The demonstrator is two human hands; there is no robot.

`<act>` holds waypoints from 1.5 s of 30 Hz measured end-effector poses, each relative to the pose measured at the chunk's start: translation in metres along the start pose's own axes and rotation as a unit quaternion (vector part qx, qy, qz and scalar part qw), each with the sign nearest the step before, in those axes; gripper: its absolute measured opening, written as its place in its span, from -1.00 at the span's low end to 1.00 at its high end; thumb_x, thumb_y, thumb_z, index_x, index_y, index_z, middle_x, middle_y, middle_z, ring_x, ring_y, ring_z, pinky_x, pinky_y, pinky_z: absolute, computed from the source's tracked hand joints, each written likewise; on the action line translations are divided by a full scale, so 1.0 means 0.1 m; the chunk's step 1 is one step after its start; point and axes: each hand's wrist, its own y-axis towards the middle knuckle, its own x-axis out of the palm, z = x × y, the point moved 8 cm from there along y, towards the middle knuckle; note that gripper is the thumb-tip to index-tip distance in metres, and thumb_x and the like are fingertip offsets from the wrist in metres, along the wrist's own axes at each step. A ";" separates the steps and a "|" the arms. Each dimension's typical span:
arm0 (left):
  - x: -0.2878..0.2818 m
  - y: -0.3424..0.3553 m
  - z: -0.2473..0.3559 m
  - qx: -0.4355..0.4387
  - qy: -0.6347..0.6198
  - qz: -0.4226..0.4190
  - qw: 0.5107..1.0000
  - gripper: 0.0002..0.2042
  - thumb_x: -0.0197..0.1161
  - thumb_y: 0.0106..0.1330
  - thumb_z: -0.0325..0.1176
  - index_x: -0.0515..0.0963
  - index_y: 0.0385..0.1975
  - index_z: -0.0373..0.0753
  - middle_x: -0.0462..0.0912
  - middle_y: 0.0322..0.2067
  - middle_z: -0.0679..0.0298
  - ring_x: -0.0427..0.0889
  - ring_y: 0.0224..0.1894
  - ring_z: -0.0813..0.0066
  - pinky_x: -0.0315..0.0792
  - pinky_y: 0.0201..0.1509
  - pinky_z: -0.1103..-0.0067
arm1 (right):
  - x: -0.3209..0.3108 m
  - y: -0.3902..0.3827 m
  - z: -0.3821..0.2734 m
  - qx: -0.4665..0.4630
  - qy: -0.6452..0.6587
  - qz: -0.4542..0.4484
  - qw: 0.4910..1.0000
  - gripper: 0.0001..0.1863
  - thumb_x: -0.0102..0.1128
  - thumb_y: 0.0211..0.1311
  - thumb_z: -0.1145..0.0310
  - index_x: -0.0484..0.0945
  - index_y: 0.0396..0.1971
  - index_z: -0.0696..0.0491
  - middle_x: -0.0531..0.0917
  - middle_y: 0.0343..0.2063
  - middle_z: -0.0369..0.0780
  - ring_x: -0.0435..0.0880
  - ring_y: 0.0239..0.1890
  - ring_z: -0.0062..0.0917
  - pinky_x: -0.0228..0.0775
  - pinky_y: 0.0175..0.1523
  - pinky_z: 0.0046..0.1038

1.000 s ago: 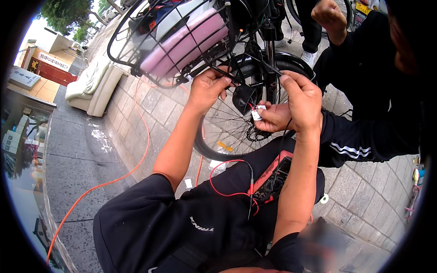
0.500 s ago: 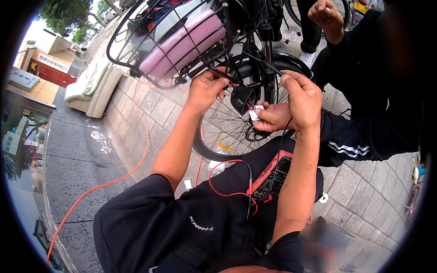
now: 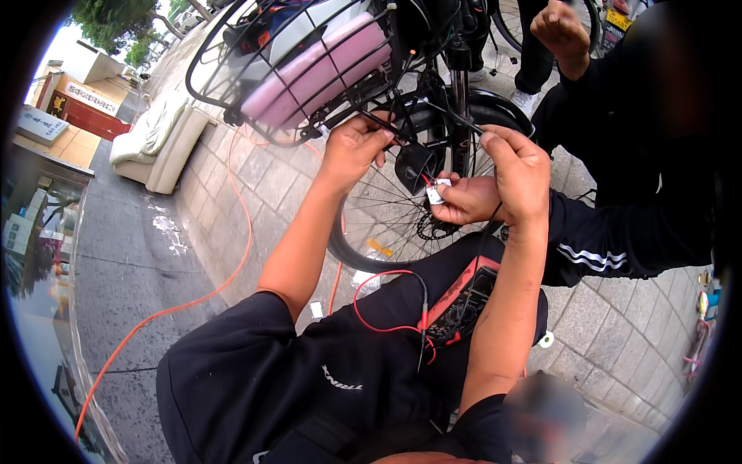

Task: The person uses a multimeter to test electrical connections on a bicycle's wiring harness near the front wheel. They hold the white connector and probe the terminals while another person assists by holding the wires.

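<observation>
Two bare hands were raised before one bicycle wheel (image 3: pixel 338 240); the left hand (image 3: pixel 357 155) had its thumb and fingertips pinched on one slim dark part (image 3: pixel 399 141), just below the wire basket (image 3: pixel 202 77); the right hand (image 3: pixel 519 166) was clamped, thumb against fingers, on one thin black probe (image 3: pixel 468 124), which pointed up and left toward the fork (image 3: pixel 460 93); between them hung one black housing (image 3: pixel 412 165), with red wire at its lower side; two hands of others showed: one co-worker's hand (image 3: pixel 468 199) held one small white piece (image 3: pixel 438 192) beside that wire, and one raised hand (image 3: pixel 560 32) was well apart, at upper right; one red-and-black meter (image 3: pixel 464 298) lay on the wearer's lap, with one red-handled probe (image 3: pixel 424 321) beside it; one pink block (image 3: pixel 317 69) filled part of the basket; one orange cable (image 3: pixel 154 315) crossed the ground at left, near one pale sofa (image 3: pixel 166 147).
</observation>
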 end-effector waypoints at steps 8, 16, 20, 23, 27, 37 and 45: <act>0.02 0.01 -0.05 0.001 -0.020 -0.010 1.000 -0.74 0.25 0.41 -0.58 0.54 0.05 -0.47 0.70 -0.17 0.14 0.64 -0.30 0.54 0.47 -0.43 0.65 | -0.04 -0.03 -0.04 0.011 -0.030 0.008 0.999 -0.75 0.31 0.31 0.42 0.72 -0.12 0.25 0.73 -0.31 -0.31 0.58 -0.27 -0.72 0.43 -0.12 -0.63; -0.01 0.02 -0.07 0.005 -0.024 -0.004 1.000 -0.75 0.26 0.41 -0.58 0.55 0.04 -0.47 0.70 -0.16 0.13 0.66 -0.27 0.53 0.47 -0.42 0.65 | -0.02 -0.04 -0.01 0.027 -0.018 0.014 0.999 -0.75 0.31 0.30 0.43 0.72 -0.11 0.27 0.73 -0.30 -0.29 0.57 -0.25 -0.71 0.42 -0.09 -0.62; 0.00 0.01 -0.04 0.011 -0.023 -0.001 1.000 -0.74 0.28 0.39 -0.58 0.56 0.04 -0.48 0.71 -0.18 0.13 0.66 -0.28 0.53 0.47 -0.41 0.66 | -0.04 -0.04 -0.04 0.025 -0.043 0.016 0.999 -0.73 0.31 0.29 0.40 0.72 -0.11 0.27 0.74 -0.29 -0.28 0.59 -0.23 -0.69 0.44 -0.07 -0.61; 0.01 0.00 0.00 0.003 -0.005 0.003 1.000 -0.73 0.31 0.37 -0.57 0.56 0.03 -0.49 0.71 -0.21 0.13 0.61 -0.38 0.54 0.47 -0.39 0.66 | -0.05 -0.04 -0.05 0.020 -0.037 0.014 0.999 -0.72 0.31 0.28 0.38 0.72 -0.12 0.26 0.75 -0.28 -0.26 0.61 -0.22 -0.67 0.45 -0.05 -0.59; 0.02 0.00 0.01 -0.009 0.014 0.010 1.000 -0.76 0.30 0.35 -0.61 0.59 0.00 -0.47 0.71 -0.25 0.15 0.57 -0.41 0.56 0.48 -0.40 0.65 | -0.08 -0.02 -0.05 0.023 -0.056 0.019 0.998 -0.72 0.31 0.27 0.36 0.74 -0.13 0.23 0.77 -0.28 -0.25 0.64 -0.21 -0.65 0.46 -0.05 -0.58; -0.03 0.04 0.00 -0.029 0.035 -0.013 0.999 -0.75 0.33 0.35 -0.58 0.58 -0.01 -0.45 0.70 -0.21 0.14 0.60 -0.41 0.54 0.50 -0.34 0.67 | -0.13 -0.03 -0.08 -0.003 -0.037 0.005 0.999 -0.73 0.26 0.32 0.39 0.73 -0.07 0.19 0.69 -0.37 -0.36 0.54 -0.33 -0.75 0.42 -0.17 -0.62; 0.02 -0.01 0.06 -0.041 0.045 -0.028 0.998 -0.79 0.29 0.40 -0.55 0.56 -0.03 -0.42 0.71 -0.16 0.16 0.61 -0.35 0.54 0.52 -0.31 0.64 | -0.07 -0.12 -0.14 0.027 -0.047 -0.099 0.994 -0.73 0.06 0.39 0.45 0.68 -0.05 0.15 0.59 -0.43 -0.40 0.44 -0.39 -0.80 0.36 -0.23 -0.69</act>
